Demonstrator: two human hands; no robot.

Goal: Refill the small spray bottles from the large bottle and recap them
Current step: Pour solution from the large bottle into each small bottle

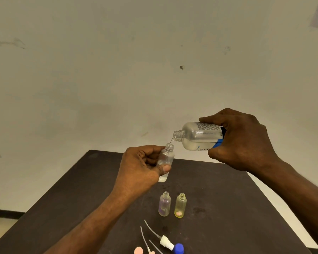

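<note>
My right hand grips the large clear bottle, tipped sideways with its open neck pointing left. A thin stream of liquid runs from it into a small clear spray bottle, which my left hand holds upright above the table. Some liquid sits in the bottom of that small bottle. Two more small bottles stand uncapped on the table: a purplish one and a yellowish one.
The dark table stands against a pale wall. Near its front edge lie a white spray head with a dip tube, other dip tubes, a blue cap and a pink cap.
</note>
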